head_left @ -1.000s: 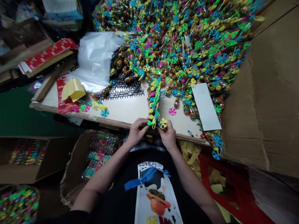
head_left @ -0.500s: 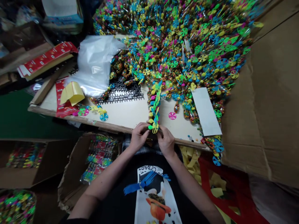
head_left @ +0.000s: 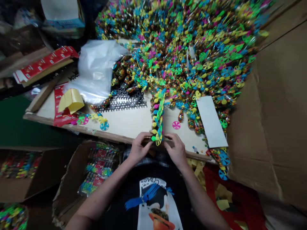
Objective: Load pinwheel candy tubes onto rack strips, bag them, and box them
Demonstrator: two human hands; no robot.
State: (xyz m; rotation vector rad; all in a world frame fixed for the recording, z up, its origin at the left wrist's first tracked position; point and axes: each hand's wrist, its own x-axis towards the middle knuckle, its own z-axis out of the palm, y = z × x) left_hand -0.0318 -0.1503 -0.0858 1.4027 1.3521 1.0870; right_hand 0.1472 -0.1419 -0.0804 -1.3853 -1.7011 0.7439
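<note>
A row of small clear candy-filled bottles with colourful fan tops (head_left: 158, 116) lies lengthwise on the pale tabletop, its near end at the front edge. My left hand (head_left: 141, 148) pinches that near end from the left, thumb and forefinger curled against a green piece. From the right, my right hand (head_left: 176, 149) has its bent fingers and thumb against the same end. The row sits between both hands; the exact contact of the right fingertips is hard to make out. A loose pink fan disc (head_left: 176, 125) lies to the right of the row.
Behind the row rises a big heap of similar fan-topped bottles (head_left: 177, 54). Clear plastic bags (head_left: 94, 70), black mesh (head_left: 124, 102) and a folded yellow card (head_left: 71, 100) lie left. A white card strip (head_left: 212, 121) and tall cardboard (head_left: 271, 121) stand right. An open carton (head_left: 64, 188) holds packed bags below left.
The whole view has shifted slightly, so the table sits lower. My hands have spread a little farther apart at the row's near end, and the row looks straighter.
</note>
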